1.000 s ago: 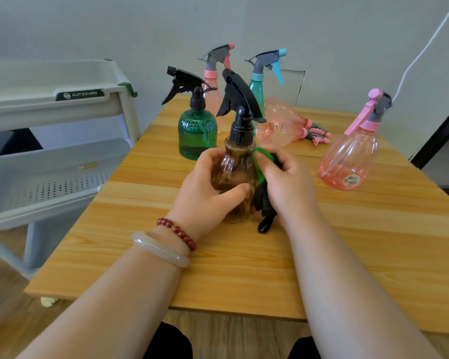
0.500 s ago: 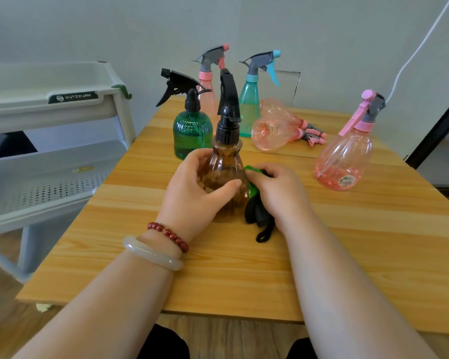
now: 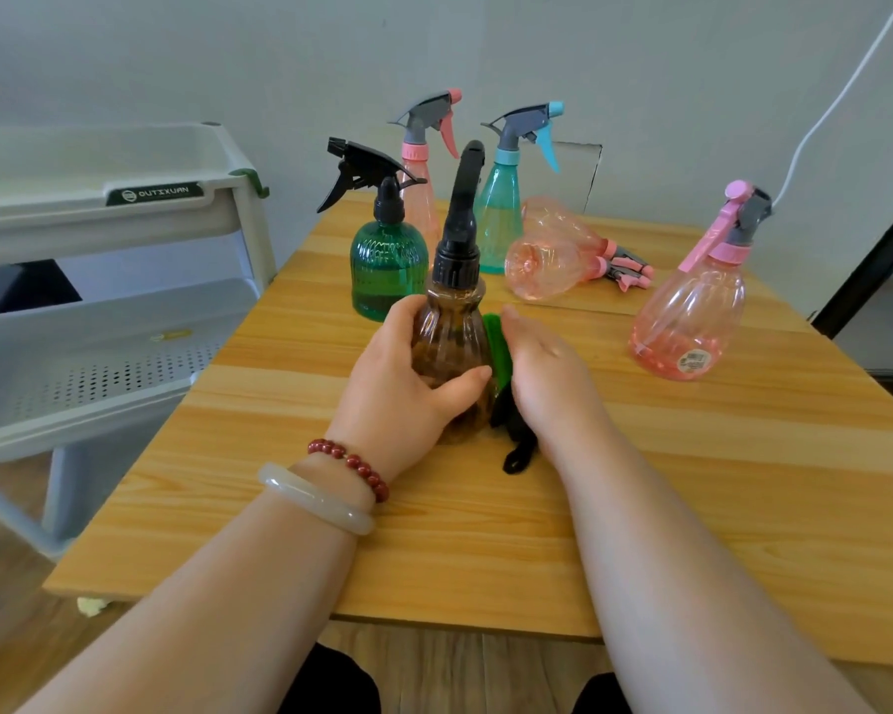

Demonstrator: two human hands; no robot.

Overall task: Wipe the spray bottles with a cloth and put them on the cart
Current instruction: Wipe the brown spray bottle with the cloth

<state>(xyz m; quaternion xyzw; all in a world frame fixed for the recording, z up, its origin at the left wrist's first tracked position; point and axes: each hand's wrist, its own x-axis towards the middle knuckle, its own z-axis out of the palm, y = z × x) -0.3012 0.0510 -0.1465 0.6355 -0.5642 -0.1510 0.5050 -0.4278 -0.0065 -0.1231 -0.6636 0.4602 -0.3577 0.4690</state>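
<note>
Scanning from the left, the grey plastic tiered cart (image 3: 125, 198) stands just beside the wooden worktop (image 3: 692, 507). My left hand (image 3: 408, 389) has its grip wrapped round the belly of the brown ribbed plastic spray bottle (image 3: 452, 347). The bottle stands upright on the worktop, long axis vertical, its black trigger head pointing away from me. Touching the bottle's right flank is the green-and-black cloth (image 3: 498, 350), pressed there by the right hand (image 3: 547, 368). That grip looks flat-fingered, though its palm side is hidden from me. The cart lies to the bottle's left, so I judge the nearer left hand should carry it across once wiping ends.
</note>
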